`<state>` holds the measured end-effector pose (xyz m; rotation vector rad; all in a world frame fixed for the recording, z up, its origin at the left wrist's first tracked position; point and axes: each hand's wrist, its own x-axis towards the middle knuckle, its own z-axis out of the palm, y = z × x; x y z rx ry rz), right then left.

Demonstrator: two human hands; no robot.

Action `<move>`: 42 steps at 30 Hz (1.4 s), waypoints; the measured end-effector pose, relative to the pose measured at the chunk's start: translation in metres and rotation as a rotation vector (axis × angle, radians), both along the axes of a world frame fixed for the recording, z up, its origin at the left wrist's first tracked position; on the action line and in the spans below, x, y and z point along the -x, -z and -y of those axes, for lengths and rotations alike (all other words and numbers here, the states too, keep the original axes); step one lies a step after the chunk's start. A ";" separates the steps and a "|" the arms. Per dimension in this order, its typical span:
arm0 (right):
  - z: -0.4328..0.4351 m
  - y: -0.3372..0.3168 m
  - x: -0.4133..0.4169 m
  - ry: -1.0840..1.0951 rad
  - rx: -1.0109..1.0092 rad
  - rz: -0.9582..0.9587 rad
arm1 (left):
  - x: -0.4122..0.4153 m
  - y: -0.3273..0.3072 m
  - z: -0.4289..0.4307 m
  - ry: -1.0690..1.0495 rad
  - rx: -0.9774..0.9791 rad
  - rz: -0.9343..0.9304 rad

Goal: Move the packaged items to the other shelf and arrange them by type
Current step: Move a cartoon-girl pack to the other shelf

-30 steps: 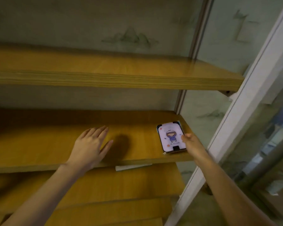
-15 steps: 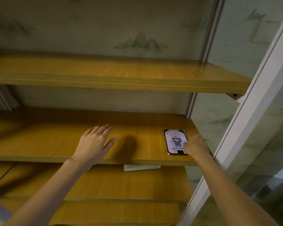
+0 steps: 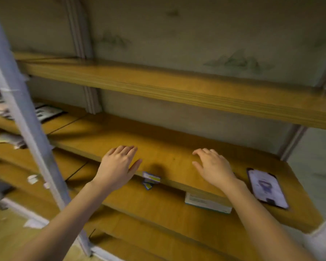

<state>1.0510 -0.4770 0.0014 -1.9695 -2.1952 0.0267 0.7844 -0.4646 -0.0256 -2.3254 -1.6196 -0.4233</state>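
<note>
Where the head camera looks down along the racking, a pale metal upright (image 3: pixel 26 119) slants across the left side, in front of the far shelves. Behind it, dark flat packets (image 3: pixel 47 112) lie on the neighbouring shelf, and a blurred pile of pale ones (image 3: pixel 9 140) sits a level lower. The upper shelf (image 3: pixel 177 85) runs across the top. On the middle shelf (image 3: pixel 167 144), near its right end, lies a flat packaged card (image 3: pixel 266 187) with a dark border and a small cartoon figure, face up and apart from both hands. Just under that shelf's front edge peeks a small blue-and-yellow packet (image 3: pixel 151 178), and to its right a white and teal box (image 3: pixel 205 203) lies on the lower shelf, half hidden by the board above.

The left hand (image 3: pixel 119 164) is palm down over the middle shelf's front edge, fingers straight and close together, thumb spread wide, holding nothing. The right hand (image 3: pixel 213 166) is also palm down, fingers loosely spread and slightly bent, empty, well left of the card. Whether either palm touches the wood cannot be told.
</note>
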 end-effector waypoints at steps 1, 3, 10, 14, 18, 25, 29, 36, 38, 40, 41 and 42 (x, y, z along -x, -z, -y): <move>-0.005 0.000 0.019 -0.044 -0.003 0.001 | 0.015 0.001 0.004 -0.033 0.000 0.002; -0.013 -0.001 0.055 -0.136 0.002 0.011 | 0.046 0.003 0.011 -0.099 0.004 0.008; -0.035 -0.003 0.189 -0.401 -0.010 0.003 | 0.167 0.003 0.030 -0.297 -0.018 0.046; -0.047 -0.004 0.276 -0.489 0.006 -0.022 | 0.244 0.003 0.035 -0.379 -0.019 0.039; -0.058 -0.005 0.365 -0.528 -0.013 -0.057 | 0.326 -0.001 0.034 -0.442 -0.021 0.008; -0.078 -0.004 0.501 -0.547 -0.030 -0.092 | 0.448 -0.004 0.026 -0.453 0.007 -0.038; -0.090 -0.006 0.556 -0.603 -0.031 -0.097 | 0.496 -0.005 0.014 -0.445 0.012 -0.026; -0.136 0.000 0.629 -0.633 -0.043 -0.072 | 0.556 0.000 -0.039 -0.453 -0.019 0.001; -0.156 0.004 0.648 -0.618 -0.051 -0.059 | 0.572 0.003 -0.062 -0.443 -0.008 -0.008; -0.178 0.006 0.665 -0.595 -0.051 -0.055 | 0.587 0.004 -0.088 -0.427 0.005 -0.008; -0.190 0.005 0.673 -0.579 -0.049 -0.050 | 0.595 0.003 -0.101 -0.418 0.009 -0.005; -0.201 0.004 0.680 -0.561 -0.044 -0.043 | 0.603 0.001 -0.115 -0.405 0.015 -0.007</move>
